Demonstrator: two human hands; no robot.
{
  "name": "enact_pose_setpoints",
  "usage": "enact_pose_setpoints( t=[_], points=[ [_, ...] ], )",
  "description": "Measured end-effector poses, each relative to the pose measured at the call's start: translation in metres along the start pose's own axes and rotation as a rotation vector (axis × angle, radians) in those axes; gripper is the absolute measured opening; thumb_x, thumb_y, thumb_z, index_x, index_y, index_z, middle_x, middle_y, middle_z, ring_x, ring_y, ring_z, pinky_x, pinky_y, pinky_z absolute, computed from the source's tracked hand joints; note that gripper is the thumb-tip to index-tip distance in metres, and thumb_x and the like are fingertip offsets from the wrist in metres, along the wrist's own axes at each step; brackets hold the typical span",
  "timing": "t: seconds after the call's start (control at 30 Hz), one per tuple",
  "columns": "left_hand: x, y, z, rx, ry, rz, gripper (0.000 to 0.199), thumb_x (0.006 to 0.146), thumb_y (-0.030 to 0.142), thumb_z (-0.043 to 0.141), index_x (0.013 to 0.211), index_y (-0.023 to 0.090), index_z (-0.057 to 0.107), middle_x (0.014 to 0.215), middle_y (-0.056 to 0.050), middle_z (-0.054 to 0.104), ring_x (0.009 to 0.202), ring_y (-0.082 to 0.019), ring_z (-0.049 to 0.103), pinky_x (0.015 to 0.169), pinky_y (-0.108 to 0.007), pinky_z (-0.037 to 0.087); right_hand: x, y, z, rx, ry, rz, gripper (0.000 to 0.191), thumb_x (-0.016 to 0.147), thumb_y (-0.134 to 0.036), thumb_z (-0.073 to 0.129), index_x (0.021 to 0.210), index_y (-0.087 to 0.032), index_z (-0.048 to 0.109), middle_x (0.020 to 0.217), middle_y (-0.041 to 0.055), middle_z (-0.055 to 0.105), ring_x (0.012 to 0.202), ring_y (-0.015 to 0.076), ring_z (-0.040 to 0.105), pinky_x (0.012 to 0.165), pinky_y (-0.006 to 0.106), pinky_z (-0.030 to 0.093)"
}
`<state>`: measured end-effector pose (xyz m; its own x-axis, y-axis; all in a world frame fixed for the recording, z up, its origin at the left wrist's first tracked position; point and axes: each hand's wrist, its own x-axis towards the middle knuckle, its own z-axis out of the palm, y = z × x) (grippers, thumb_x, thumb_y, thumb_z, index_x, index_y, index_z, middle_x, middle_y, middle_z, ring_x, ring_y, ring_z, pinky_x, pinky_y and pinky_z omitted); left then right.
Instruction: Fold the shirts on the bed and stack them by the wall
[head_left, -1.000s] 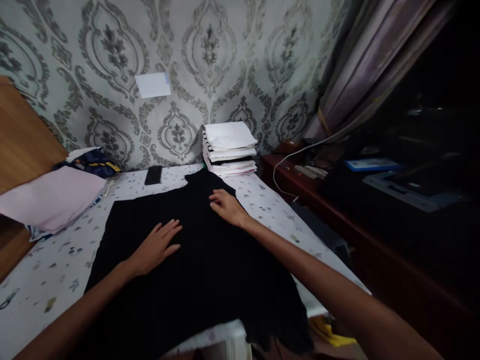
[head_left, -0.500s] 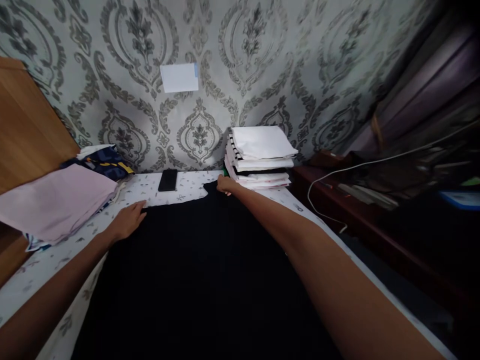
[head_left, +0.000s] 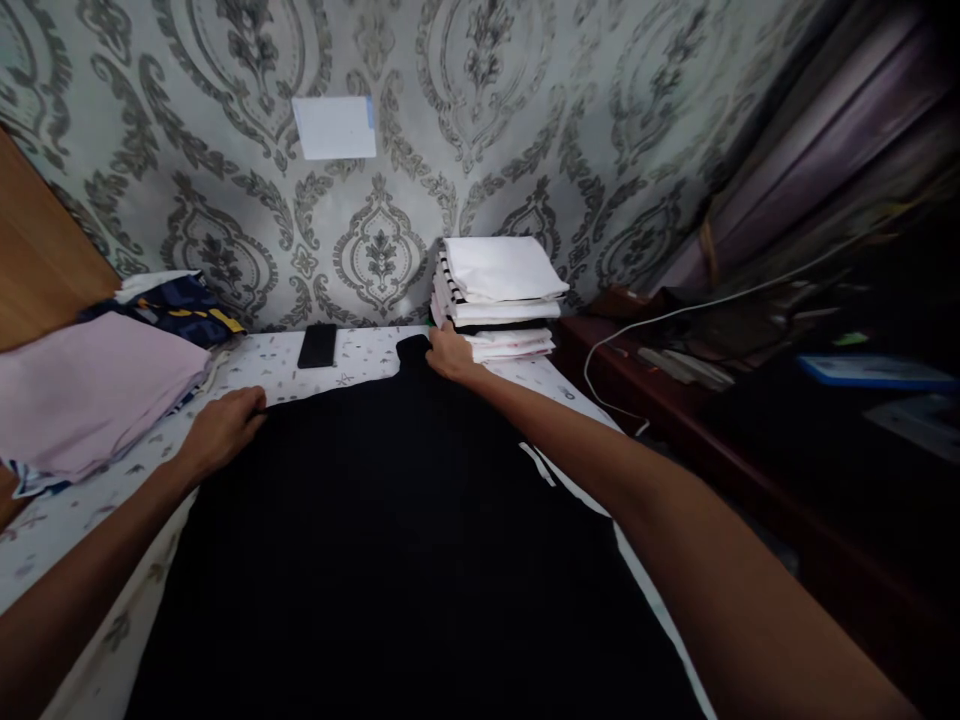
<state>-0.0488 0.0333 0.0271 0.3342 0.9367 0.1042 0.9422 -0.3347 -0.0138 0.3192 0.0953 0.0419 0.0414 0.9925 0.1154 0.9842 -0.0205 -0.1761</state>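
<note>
A black shirt (head_left: 397,530) lies spread out in front of me, with a narrow neck part standing out at its far edge. My left hand (head_left: 223,425) has its fingers closed on the shirt's far left corner. Beside the neck part, my right hand (head_left: 451,354) grips the far edge of the cloth, its fingertips partly hidden. A small white strip shows at the shirt's right side, just below my right forearm. The near end of the shirt runs out of view.
A stack of folded clothes (head_left: 499,290) stands against the wall behind my right hand. More folded clothes (head_left: 105,385) lie at the left. A black phone (head_left: 318,346) rests on the patterned white sheet (head_left: 277,350). A white cable (head_left: 600,350) hangs at the right.
My left hand has closed on the shirt's corner from a looser pose. The neck part now stands out flatter, and the shirt's right edge shows below my right arm. The view has shifted slightly.
</note>
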Motion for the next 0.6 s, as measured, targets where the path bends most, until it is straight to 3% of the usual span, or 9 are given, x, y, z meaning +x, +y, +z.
enact_pose_setpoints(
  t=[0.13,0.27,0.43,0.5,0.6],
  points=[
    [-0.029,0.002,-0.011,0.088,0.047,0.035,0.024,0.095,0.030,0.030,0.100,0.020,0.051,0.098,-0.009,0.068,0.087,-0.026,0.063,0.078,-0.036,0.045,-0.045,0.024,-0.030,0.075,0.075,-0.036,0.024,0.088,-0.022,0.051,0.110,-0.017,0.058,0.102,0.0090,0.067,0.090,0.0218,0.061,0.076,0.030,0.045],
    [-0.067,0.000,-0.010,0.140,0.122,0.150,0.039,0.098,0.028,0.026,0.122,0.015,0.053,0.114,-0.014,0.070,0.104,-0.029,0.064,0.091,-0.041,0.043,-0.123,0.053,-0.035,0.236,0.178,-0.100,0.026,0.082,-0.019,0.051,0.107,-0.019,0.056,0.078,0.0007,0.062,0.071,0.0176,0.056,0.067,0.028,0.040],
    [-0.098,-0.004,0.004,0.229,0.038,0.221,0.047,0.097,0.023,0.023,0.121,0.016,0.063,0.118,-0.017,0.071,0.105,-0.031,0.066,0.091,-0.044,0.044,-0.220,0.072,-0.005,0.178,0.032,-0.266,0.045,0.082,-0.012,0.050,0.126,-0.021,0.052,0.110,0.0057,0.065,0.080,0.0172,0.061,0.067,0.028,0.042],
    [-0.101,-0.005,0.006,0.263,-0.004,0.227,0.048,0.096,0.022,0.024,0.118,0.014,0.066,0.118,-0.018,0.071,0.107,-0.032,0.066,0.091,-0.044,0.044,-0.238,0.072,0.002,0.070,-0.033,-0.283,0.040,0.084,-0.010,0.049,0.122,-0.022,0.056,0.113,0.0066,0.065,0.084,0.0176,0.063,0.065,0.027,0.042],
    [-0.099,-0.004,0.003,0.312,-0.015,0.236,0.048,0.095,0.021,0.026,0.118,0.014,0.068,0.119,-0.019,0.071,0.109,-0.032,0.066,0.091,-0.044,0.045,-0.243,0.066,0.003,-0.042,-0.061,-0.253,0.026,0.089,-0.011,0.049,0.109,-0.021,0.063,0.109,0.0071,0.066,0.081,0.0174,0.064,0.060,0.026,0.039]
  ],
)
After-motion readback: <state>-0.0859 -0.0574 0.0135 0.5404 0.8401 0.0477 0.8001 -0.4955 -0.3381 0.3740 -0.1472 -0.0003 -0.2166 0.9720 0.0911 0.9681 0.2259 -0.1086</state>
